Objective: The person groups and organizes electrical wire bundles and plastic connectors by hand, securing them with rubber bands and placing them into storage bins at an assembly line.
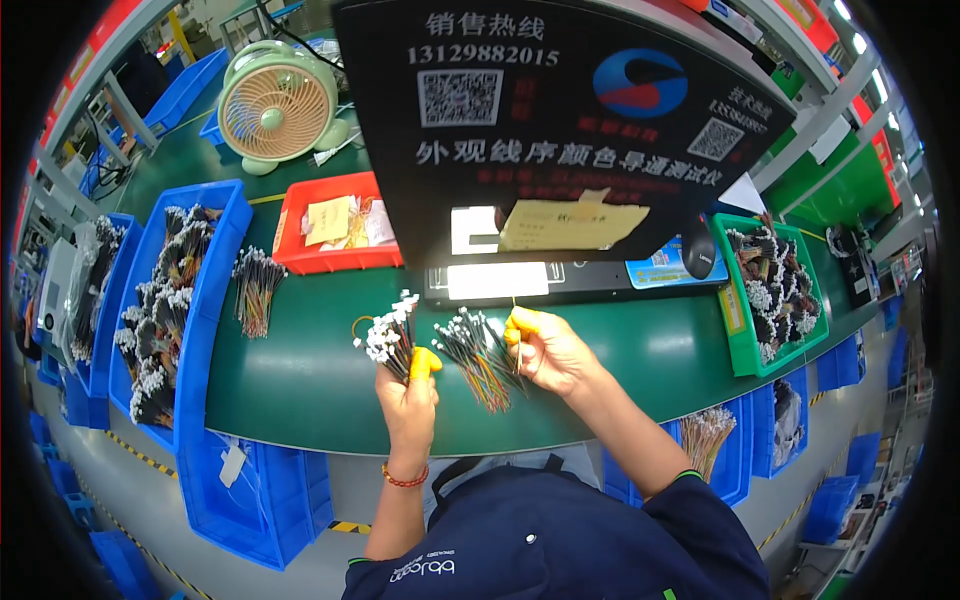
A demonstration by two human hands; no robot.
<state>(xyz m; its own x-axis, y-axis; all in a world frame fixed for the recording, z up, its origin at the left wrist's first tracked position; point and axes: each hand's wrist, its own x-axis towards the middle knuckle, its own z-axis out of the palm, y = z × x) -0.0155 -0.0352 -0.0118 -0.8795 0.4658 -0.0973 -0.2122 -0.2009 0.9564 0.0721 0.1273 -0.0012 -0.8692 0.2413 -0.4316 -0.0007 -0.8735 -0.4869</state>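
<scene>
Wires (399, 362) with white connectors (386, 340) stand bunched in your left hand (408, 405), fingers clamped round them; your right hand (550, 350) pinches a thin strand (519, 358), fingertips together. Between your hands, a loose pile (481, 370) lies on the table (300, 385), connectors toward 12 o'clock. From your left hand, a blue bin (228, 257) stands at 10 o'clock and a red tray (350, 259) at 11; from your right, a green tray (746, 350) between 2 and 3.
</scene>
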